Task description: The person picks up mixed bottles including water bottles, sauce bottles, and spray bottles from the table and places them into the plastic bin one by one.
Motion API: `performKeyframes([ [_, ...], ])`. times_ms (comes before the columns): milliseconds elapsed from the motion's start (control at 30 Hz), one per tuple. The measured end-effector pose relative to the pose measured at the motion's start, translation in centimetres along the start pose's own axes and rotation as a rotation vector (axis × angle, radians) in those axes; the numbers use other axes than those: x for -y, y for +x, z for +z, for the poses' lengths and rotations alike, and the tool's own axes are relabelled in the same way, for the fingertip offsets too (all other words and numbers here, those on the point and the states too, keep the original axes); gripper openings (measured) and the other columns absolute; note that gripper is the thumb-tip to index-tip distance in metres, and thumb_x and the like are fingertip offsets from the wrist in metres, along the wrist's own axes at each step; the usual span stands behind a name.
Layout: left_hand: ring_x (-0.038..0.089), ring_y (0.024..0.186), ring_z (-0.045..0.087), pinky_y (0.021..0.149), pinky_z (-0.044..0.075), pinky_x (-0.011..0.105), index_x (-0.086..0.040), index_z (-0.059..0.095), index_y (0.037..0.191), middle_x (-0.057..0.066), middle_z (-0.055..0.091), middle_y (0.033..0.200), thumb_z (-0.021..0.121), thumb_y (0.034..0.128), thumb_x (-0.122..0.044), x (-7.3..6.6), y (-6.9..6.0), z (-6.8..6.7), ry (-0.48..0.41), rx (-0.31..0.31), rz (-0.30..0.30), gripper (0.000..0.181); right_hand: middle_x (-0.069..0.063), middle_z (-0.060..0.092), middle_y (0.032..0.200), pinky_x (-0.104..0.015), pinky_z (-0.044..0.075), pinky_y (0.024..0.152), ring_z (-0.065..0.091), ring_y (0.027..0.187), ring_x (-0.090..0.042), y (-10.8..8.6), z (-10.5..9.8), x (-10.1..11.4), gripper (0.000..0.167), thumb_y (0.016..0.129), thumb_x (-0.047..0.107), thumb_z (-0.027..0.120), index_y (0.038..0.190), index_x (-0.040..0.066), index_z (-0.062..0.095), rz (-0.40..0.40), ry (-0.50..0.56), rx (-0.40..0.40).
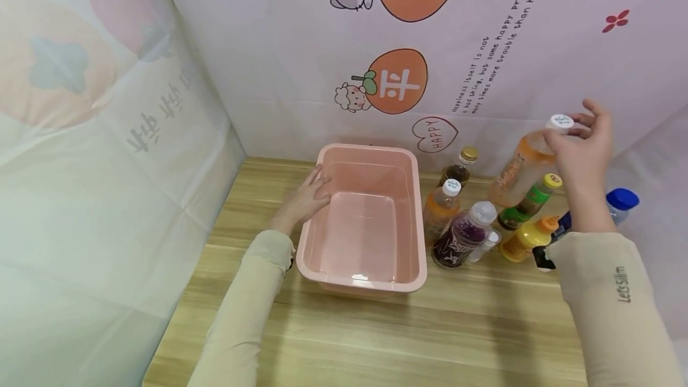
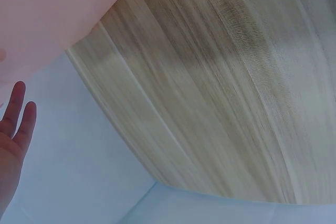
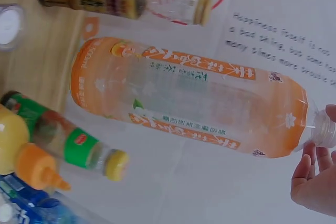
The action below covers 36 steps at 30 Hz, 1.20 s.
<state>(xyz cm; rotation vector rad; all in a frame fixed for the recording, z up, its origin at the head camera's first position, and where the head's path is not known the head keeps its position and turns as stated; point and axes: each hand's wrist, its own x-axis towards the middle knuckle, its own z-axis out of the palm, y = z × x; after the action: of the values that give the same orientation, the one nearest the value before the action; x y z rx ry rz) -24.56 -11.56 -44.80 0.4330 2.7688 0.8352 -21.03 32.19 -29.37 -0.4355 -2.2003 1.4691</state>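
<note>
My right hand (image 1: 588, 142) pinches the white cap of a clear plastic bottle with an orange label (image 1: 518, 172), holding it tilted above the other bottles. In the right wrist view that orange-labelled bottle (image 3: 189, 98) looks empty, and the hand (image 3: 317, 179) is at its neck. My left hand (image 1: 305, 197) rests at the left rim of a pink plastic basin (image 1: 362, 237), fingers extended. In the left wrist view the left hand (image 2: 13, 135) shows only partly, by the pink basin wall (image 2: 52, 14). Nothing lies inside the basin.
Right of the basin stand a purple bottle (image 1: 459, 240), another orange-labelled bottle (image 1: 439, 211), a gold-capped bottle (image 1: 457, 173), a green-labelled bottle (image 1: 529, 205), a yellow squeeze bottle (image 1: 524, 240) and a blue-capped bottle (image 1: 622, 200). Printed cloth (image 1: 301, 64) hangs behind the wooden table (image 1: 365, 339).
</note>
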Motion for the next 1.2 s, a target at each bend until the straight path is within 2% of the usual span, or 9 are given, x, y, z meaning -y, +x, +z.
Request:
performKeyframes([
  [200,0.039,0.142,0.03,0.107,0.037,0.062,-0.016,0.034,0.149,-0.004,-0.001,0.164,0.045,0.0951,-0.038,0.1,0.0,-0.1,-0.008,-0.002,0.005,0.059,0.017,0.047,0.107,-0.004,0.043,0.069,0.045,0.093,0.002,0.0,0.8,2.9,0.063,0.083,0.005,0.065,0.137,0.027,0.041,-0.07,0.077,-0.073],
  [300,0.04,0.142,0.031,0.106,0.039,0.061,-0.015,0.034,0.149,-0.003,-0.002,0.164,0.044,0.0953,-0.038,0.2,0.1,0.0,-0.001,0.003,0.006,0.059,0.014,0.049,0.108,-0.006,0.044,0.071,0.046,0.093,0.0,0.0,1.3,4.3,0.062,0.081,0.004,0.066,0.135,0.026,0.044,-0.091,0.135,-0.092],
  [633,0.041,0.14,0.034,0.1,0.045,0.058,-0.015,0.032,0.149,-0.006,-0.005,0.163,0.043,0.096,-0.037,0.1,0.2,-0.1,-0.009,0.023,0.003,0.058,0.009,0.052,0.106,-0.014,0.044,0.08,0.048,0.089,-0.004,-0.3,3.1,8.6,0.06,0.078,0.0,0.065,0.131,0.022,0.047,-0.155,0.279,-0.055],
  [733,0.043,0.139,0.034,0.093,0.051,0.053,-0.014,0.034,0.148,-0.007,-0.005,0.163,0.041,0.0956,-0.036,0.1,0.1,-0.1,-0.01,0.018,0.018,0.058,0.007,0.052,0.106,-0.015,0.044,0.081,0.049,0.088,-0.005,-0.5,4.1,9.8,0.059,0.078,-0.003,0.065,0.13,0.021,0.048,-0.158,0.36,-0.036],
  [833,0.044,0.138,0.035,0.087,0.054,0.049,-0.012,0.034,0.148,-0.008,-0.005,0.163,0.04,0.0955,-0.036,0.0,0.0,-0.2,-0.013,0.013,0.023,0.058,0.006,0.052,0.107,-0.016,0.044,0.082,0.049,0.088,-0.005,-0.7,5.3,10.9,0.059,0.078,-0.005,0.064,0.129,0.02,0.048,-0.17,0.389,-0.025],
  [1067,0.038,0.141,0.033,0.091,0.053,0.051,-0.013,0.034,0.148,-0.004,-0.003,0.164,0.045,0.0951,-0.033,0.1,0.1,-0.1,-0.018,0.006,0.011,0.058,0.009,0.051,0.105,-0.019,0.044,0.08,0.051,0.085,-0.004,-1.6,9.1,12.0,0.056,0.081,0.0,0.063,0.131,0.019,0.049,-0.246,0.289,0.01],
  [1200,0.038,0.14,0.035,0.084,0.055,0.047,-0.014,0.033,0.149,-0.004,-0.003,0.164,0.045,0.0951,-0.033,0.3,0.0,0.1,-0.009,0.005,0.01,0.058,0.01,0.051,0.105,-0.019,0.045,0.077,0.052,0.084,-0.004,-2.3,11.2,11.8,0.056,0.082,0.003,0.063,0.133,0.02,0.048,-0.26,0.247,0.058],
])
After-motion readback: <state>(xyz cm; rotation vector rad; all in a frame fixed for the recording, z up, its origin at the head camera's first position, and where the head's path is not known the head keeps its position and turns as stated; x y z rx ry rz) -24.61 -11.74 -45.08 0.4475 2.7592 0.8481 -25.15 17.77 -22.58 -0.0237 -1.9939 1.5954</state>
